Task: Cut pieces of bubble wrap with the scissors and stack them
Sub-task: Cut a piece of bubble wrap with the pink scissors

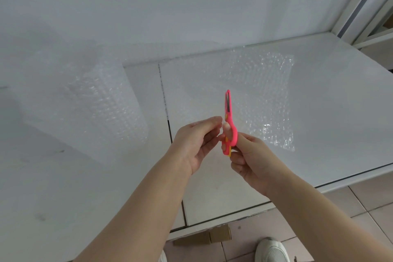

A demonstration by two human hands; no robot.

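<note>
Fingers of the right hand (255,155) are curled around the lower handle of the scissors (231,132), so this hand grips them firmly. The scissors are pink with small yellow parts. They stand almost upright in the air, with the handle down in the hand, the blades closed together and the tip pointing away from the person.

The left hand (195,140) is just beside the scissors, on their left. Its palm turns toward the right hand and its fingers bend toward the handle. The fingertips reach the scissors near the yellow joint, but I cannot tell if they really pinch them or only touch. One finger shows through the loop of the handle; whose finger it is, I cannot tell.

Beyond the right hand, a flat sheet of bubble wrap (261,95) lies on the white table (329,112), and one corner of it shines in the light. Farther to the left of the left hand there is a bigger piece of bubble wrap (102,100), also on the table and apart from the sheet.

Below the hands, past the table edge, there are floor tiles (361,208), some brown cardboard (204,238) and a white shoe (272,249).
</note>
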